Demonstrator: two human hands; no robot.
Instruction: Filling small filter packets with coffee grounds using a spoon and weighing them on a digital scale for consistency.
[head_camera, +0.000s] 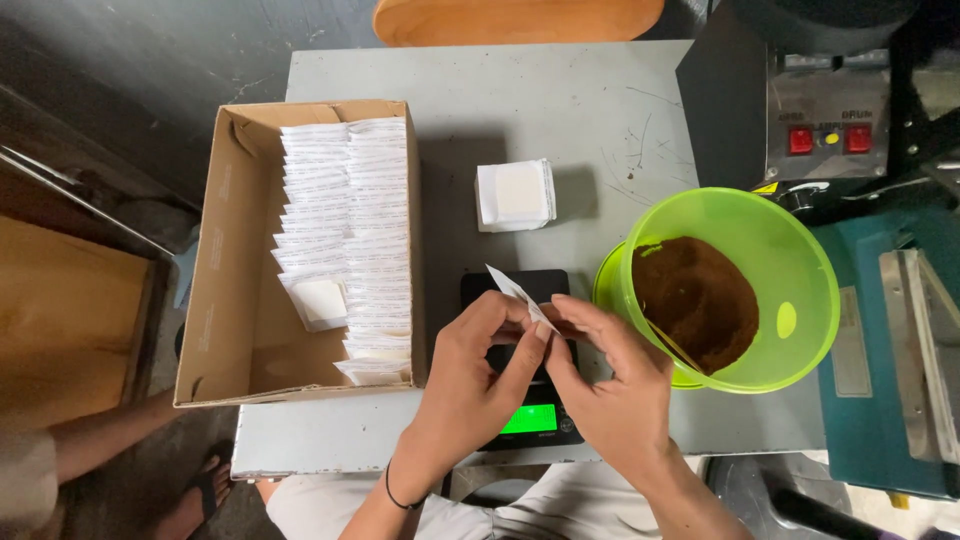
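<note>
Near the front edge of the grey table, the left hand and right hand meet, fingertips pinching a small white sachet between them; its lower part is hidden by the fingers. Beneath the hands, a black digital scale is largely covered, only its green display and far edge showing. To the right stands a green plastic bowl of brown powder, with a thin stick leaning inside. To the left, a cardboard box holds rows of white sachets. A small stack of sachets lies farther back. A machine with red buttons is cut off at far right.
</note>
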